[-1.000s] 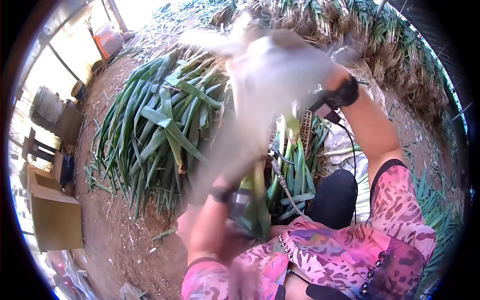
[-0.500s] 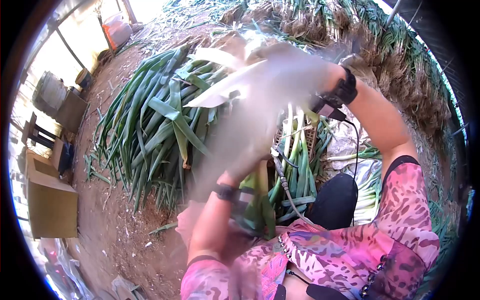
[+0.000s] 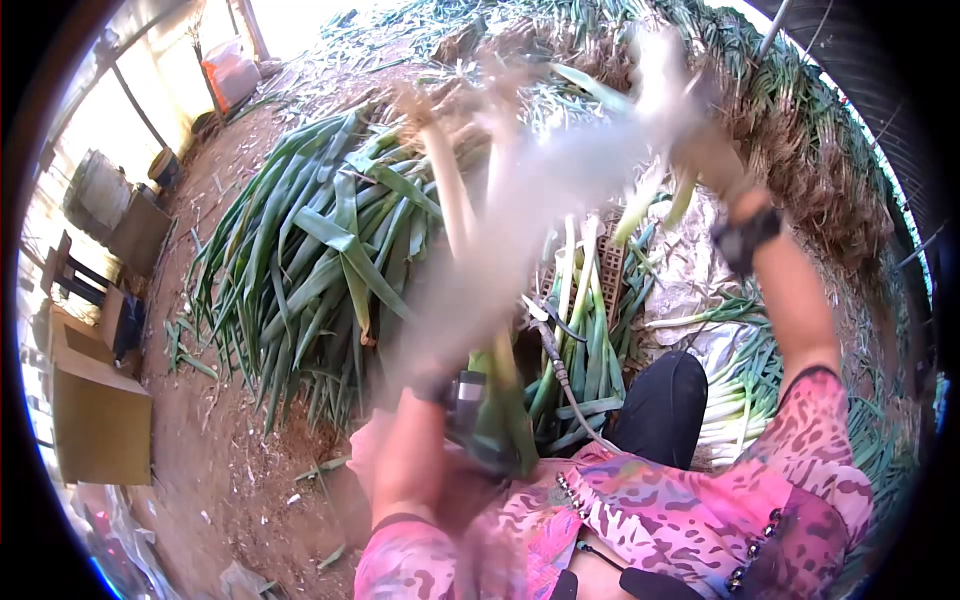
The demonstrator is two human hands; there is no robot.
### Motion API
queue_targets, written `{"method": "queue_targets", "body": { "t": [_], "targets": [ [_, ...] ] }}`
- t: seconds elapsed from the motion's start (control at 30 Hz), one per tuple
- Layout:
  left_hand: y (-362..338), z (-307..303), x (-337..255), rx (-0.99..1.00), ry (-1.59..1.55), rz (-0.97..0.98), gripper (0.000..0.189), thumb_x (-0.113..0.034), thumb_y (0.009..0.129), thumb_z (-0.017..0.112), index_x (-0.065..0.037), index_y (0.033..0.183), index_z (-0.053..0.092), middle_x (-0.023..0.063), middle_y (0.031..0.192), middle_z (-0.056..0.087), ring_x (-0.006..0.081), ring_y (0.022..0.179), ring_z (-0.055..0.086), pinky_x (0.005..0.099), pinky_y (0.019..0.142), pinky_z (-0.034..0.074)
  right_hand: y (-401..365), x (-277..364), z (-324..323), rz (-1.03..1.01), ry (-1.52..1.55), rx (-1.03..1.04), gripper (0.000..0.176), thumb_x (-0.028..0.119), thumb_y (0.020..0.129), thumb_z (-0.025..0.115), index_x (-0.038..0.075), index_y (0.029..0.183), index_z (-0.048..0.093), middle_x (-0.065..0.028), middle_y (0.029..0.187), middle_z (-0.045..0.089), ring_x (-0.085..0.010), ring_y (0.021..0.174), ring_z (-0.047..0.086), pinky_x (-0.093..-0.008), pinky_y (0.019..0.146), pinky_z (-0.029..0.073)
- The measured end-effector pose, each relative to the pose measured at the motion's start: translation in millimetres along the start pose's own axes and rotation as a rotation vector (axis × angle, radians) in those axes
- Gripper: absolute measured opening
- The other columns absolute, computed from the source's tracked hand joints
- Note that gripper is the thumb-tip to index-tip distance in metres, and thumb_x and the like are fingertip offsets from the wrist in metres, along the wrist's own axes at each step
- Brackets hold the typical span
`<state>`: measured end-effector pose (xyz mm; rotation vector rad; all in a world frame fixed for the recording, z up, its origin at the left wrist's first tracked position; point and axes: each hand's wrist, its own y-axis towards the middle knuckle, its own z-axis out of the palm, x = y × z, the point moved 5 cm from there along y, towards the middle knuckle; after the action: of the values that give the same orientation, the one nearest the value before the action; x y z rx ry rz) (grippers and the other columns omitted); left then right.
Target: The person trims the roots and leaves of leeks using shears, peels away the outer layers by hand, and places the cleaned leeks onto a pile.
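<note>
My left hand (image 3: 455, 310), blurred, is closed round upright leek stalks (image 3: 450, 185); their roots point up and green leaves hang below my wrist. To the right, at the upper middle, my right hand (image 3: 700, 150) is smeared by motion, with pale and green leek leaves (image 3: 640, 205) sticking out of its grip. A whitish blur stretches between both hands. A large pile of green leeks (image 3: 310, 240) lies left of my left hand. Right of it, cleaned-looking leeks (image 3: 590, 300) lie by a brown crate (image 3: 609, 268), near a cable with a metal fitting (image 3: 555, 365).
More white-stemmed leeks (image 3: 735, 405) lie on pale sheeting (image 3: 690, 275) at the right. Rooted leeks (image 3: 800, 150) are heaped along the upper right. Cardboard boxes (image 3: 100, 415) stand at the left on the dirt floor (image 3: 215, 400). My dark-clad knee (image 3: 660, 405) is at the lower middle.
My right hand has moved right, away from the stalks in my left hand, with leaves in it. The stalks' rooted ends now show above my left hand.
</note>
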<state>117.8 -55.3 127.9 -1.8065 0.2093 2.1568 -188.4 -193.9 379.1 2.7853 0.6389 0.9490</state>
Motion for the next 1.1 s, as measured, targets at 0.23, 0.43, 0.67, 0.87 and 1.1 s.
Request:
{"method": "queue_targets", "body": {
  "t": [0.23,0.43,0.67,0.87,1.1],
  "targets": [
    [-21.3,-1.0,-74.5,-0.128,-0.257,0.075,0.038,-0.018,0.087,0.066,0.003,0.117,0.061,0.0125,0.102,0.069,0.0237,0.095,0.067,0.0364,0.088,0.055,-174.0,-36.9,211.7,0.383,0.016,1.164,0.03,0.008,0.078,0.074,0.011,0.108,0.07,-0.004,0.092,0.072,-0.0158,0.079,0.068,-0.0291,0.072,0.055],
    [-26.8,-38.0,-123.6,-0.272,-0.304,0.332,0.045,-0.017,0.087,0.066,0.002,0.126,0.056,0.0124,0.109,0.065,0.0267,0.106,0.064,0.0389,0.094,0.052,6.4,-1.9,87.5,-0.157,-0.108,0.178,0.031,0.012,0.086,0.069,0.009,0.116,0.068,-0.0065,0.103,0.07,-0.0172,0.087,0.067,-0.0311,0.079,0.055],
    [-67.0,23.8,-311.5,-0.117,-0.291,0.668,0.054,-0.021,0.09,0.058,0.005,0.136,0.046,0.0216,0.125,0.059,0.0351,0.119,0.058,0.0498,0.109,0.044,-57.8,175.0,40.7,-0.539,0.463,0.232,0.032,0.016,0.094,0.063,0.007,0.125,0.065,-0.0095,0.115,0.068,-0.0189,0.097,0.067,-0.0335,0.087,0.055],
    [-118.5,67.3,-373.7,0.301,-0.18,0.685,0.06,-0.021,0.09,0.057,0.007,0.14,0.043,0.0242,0.131,0.057,0.0377,0.126,0.054,0.0515,0.114,0.039,-173.2,79.2,184.5,-0.615,0.325,0.866,0.031,0.022,0.095,0.062,0.004,0.119,0.069,-0.0124,0.117,0.068,-0.0228,0.102,0.068,-0.0408,0.09,0.054],
    [-146.5,67.1,-392.5,-0.196,-0.153,0.737,0.059,-0.018,0.089,0.059,0.01,0.139,0.043,0.0235,0.124,0.06,0.0357,0.119,0.059,0.0487,0.11,0.044,-197.5,-34.2,171.2,-0.352,-0.034,0.41,0.041,0.038,0.089,0.063,0.008,0.117,0.068,-0.0187,0.106,0.071,-0.0367,0.1,0.068,-0.0446,0.089,0.052]
  ]
}}
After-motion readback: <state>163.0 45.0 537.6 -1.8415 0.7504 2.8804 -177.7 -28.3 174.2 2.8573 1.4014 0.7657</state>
